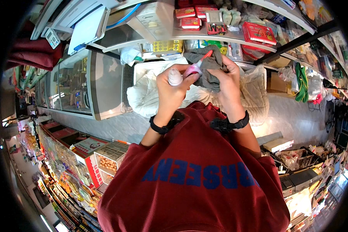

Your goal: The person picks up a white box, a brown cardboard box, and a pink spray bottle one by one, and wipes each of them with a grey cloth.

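Note:
My left hand [169, 88] is closed around a small object with a white ribbed round end [175, 78]. From the same grip a pink and white tapered piece [193, 70] points up to the right, ending in an orange-red tip [207, 55]. Whether these are one object, such as a nozzle bottle, I cannot make out. My right hand [229, 79] pinches a dark grey cloth [209, 80], which hangs bunched between the hands behind the orange-red tip. Both wrists wear black bands.
A cream padded cover [255, 94] lies below my hands. Ahead, a metal shelf [236, 38] carries red boxes [259, 33] and a white appliance [152, 19]. A glass-doored cabinet [71, 87] stands left; behind me are an egg crate [107, 162] and packed goods.

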Demonstrator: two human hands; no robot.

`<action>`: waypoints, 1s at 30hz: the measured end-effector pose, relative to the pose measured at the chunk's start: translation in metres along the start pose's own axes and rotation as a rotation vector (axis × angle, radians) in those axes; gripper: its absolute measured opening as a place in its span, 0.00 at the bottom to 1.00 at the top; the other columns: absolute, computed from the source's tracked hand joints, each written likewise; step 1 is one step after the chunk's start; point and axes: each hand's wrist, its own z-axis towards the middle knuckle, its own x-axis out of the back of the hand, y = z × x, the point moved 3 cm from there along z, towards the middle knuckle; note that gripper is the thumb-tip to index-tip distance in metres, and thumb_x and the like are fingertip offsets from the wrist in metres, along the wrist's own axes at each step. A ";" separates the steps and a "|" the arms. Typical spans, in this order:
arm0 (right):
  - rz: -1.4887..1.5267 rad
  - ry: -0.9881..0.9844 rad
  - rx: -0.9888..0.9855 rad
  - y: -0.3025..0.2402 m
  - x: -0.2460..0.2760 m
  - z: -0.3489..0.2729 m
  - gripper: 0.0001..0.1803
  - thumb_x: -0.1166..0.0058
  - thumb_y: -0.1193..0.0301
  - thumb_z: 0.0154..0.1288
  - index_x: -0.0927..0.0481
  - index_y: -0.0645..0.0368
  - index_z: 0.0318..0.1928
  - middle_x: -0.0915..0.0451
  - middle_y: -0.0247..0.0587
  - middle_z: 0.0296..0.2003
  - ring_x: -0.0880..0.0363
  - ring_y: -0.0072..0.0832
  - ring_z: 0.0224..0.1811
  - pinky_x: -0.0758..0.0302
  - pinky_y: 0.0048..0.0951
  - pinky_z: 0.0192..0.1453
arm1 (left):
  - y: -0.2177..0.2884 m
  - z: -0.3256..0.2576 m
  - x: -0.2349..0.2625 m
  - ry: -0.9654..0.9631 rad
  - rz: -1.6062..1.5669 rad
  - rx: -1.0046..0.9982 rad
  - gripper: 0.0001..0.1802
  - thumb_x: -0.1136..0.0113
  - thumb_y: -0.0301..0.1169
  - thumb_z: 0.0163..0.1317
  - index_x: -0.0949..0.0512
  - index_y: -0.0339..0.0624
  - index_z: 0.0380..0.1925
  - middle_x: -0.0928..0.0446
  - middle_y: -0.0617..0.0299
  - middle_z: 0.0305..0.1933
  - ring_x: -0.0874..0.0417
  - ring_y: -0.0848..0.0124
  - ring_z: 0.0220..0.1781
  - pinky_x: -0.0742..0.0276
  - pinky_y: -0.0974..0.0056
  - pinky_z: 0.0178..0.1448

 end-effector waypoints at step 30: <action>-0.206 0.033 0.140 0.002 0.006 0.002 0.20 0.41 0.87 0.50 0.19 0.64 0.47 0.16 0.32 0.40 0.20 0.20 0.41 0.25 0.22 0.50 | -0.028 0.000 0.000 -0.111 -0.164 0.111 0.13 0.31 0.23 0.58 0.19 0.33 0.43 0.19 0.61 0.34 0.23 0.75 0.23 0.27 0.70 0.30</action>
